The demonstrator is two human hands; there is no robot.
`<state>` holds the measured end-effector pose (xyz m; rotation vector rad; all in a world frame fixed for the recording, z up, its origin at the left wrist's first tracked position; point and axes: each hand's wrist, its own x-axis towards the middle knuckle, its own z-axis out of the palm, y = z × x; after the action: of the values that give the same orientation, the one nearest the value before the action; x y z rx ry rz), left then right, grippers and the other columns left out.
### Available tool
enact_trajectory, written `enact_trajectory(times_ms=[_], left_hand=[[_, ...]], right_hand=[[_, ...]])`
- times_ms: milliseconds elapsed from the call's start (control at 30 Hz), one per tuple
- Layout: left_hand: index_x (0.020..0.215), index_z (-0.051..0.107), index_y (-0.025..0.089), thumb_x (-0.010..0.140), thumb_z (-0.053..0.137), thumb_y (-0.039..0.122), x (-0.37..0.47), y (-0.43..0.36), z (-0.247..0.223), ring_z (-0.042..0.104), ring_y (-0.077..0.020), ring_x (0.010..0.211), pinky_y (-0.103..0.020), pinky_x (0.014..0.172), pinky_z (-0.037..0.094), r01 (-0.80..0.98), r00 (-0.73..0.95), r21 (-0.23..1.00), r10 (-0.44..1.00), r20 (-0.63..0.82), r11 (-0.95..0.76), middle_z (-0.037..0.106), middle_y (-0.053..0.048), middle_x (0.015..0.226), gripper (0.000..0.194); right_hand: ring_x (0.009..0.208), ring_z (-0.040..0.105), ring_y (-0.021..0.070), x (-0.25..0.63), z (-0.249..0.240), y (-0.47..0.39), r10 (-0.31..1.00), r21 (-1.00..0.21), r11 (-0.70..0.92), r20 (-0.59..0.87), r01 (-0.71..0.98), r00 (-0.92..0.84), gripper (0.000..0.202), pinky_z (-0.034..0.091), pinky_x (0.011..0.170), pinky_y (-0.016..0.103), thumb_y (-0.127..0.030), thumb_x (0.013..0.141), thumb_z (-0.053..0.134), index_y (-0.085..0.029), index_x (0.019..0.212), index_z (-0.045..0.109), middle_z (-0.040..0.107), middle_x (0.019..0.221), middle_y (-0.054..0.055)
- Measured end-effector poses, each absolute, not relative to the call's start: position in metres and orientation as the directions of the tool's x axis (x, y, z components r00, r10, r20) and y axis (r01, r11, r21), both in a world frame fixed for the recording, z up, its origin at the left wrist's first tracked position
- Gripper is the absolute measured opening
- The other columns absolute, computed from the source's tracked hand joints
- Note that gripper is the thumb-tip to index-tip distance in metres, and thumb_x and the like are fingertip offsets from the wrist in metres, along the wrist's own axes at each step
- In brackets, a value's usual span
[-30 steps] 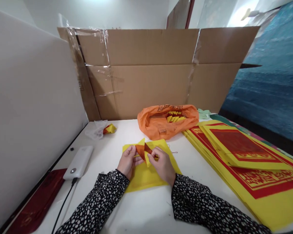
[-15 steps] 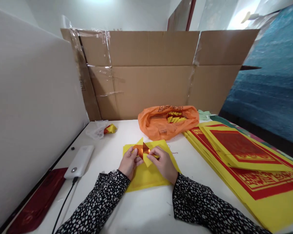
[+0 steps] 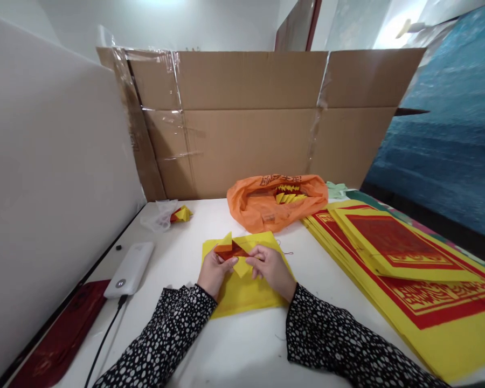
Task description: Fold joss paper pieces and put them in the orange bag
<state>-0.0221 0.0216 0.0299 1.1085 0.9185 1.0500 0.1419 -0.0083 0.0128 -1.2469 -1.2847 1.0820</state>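
Orange and yellow | pinches folded paper (image 3: 225, 248) with left hand (image 3: 214, 270) and right hand (image 3: 270, 267) | holds it over yellow sheets (image 3: 246, 299)

Glossy crinkled plastic bag (image 3: 262, 215), matt cardboard panel (image 3: 246, 140), smooth yellow paper sheets (image 3: 246, 299).

Shows as a small folded paper piece (image 3: 235, 250), part yellow, part orange-red. Lies creased into pointed flaps, with one yellow tip jutting upward left of the middle and another pointing down toward the near side. Exposes the orange-red surface between the two. Rests pinched at both ends, over flat yellow paper (image 3: 248, 297).
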Motion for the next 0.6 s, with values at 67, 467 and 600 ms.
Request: enact_trajectory(times_ms=[67, 467, 600], left_hand=[[0.085, 0.067, 0.014, 0.056, 0.088, 0.037, -0.022, 0.022, 0.027, 0.043, -0.0050, 0.045, -0.016, 0.045, 0.035, -0.224, 0.231, 0.965, 0.969, -0.087, 0.140, 0.057, 0.006, 0.055, 0.042], [0.127, 0.051, 0.022, 0.076, 0.074, 0.043, -0.036, 0.043, 0.008, 0.062, -0.0274, 0.116, -0.046, 0.100, 0.047, 0.134, 0.282, 0.980, 0.954, 0.108, -0.150, 0.068, -0.013, 0.120, 0.060], [0.115, 0.063, 0.021, 0.083, 0.066, 0.031, -0.040, 0.041, 0.004, 0.042, -0.0321, 0.136, -0.060, 0.114, 0.023, 0.562, 0.541, 0.604, 0.804, 0.249, -0.565, 0.055, -0.013, 0.138, 0.034]], right_hand=[[0.040, 0.056, 0.0127, 0.142, 0.013, -0.008, 0.998, -0.996, 0.047, 0.051, 0.079, 0.045, 0.025, 0.035, 0.038, 0.020, -0.041, 0.078, 0.065, -0.019, 0.076, 0.055, 0.056, 0.050, -0.005], [0.044, 0.051, 0.0078, 0.198, 0.068, 0.063, 0.987, -0.967, -0.017, 0.024, 0.253, 0.157, 0.025, 0.039, 0.041, 0.016, -0.030, 0.082, 0.065, -0.023, 0.100, 0.049, 0.054, 0.057, -0.011], [0.064, 0.061, 0.0112, 0.254, 0.085, 0.136, 0.966, -0.930, -0.132, -0.043, 0.342, 0.254, 0.018, 0.052, 0.056, 0.023, -0.030, 0.092, 0.060, -0.014, 0.099, 0.059, 0.064, 0.080, 0.001]])
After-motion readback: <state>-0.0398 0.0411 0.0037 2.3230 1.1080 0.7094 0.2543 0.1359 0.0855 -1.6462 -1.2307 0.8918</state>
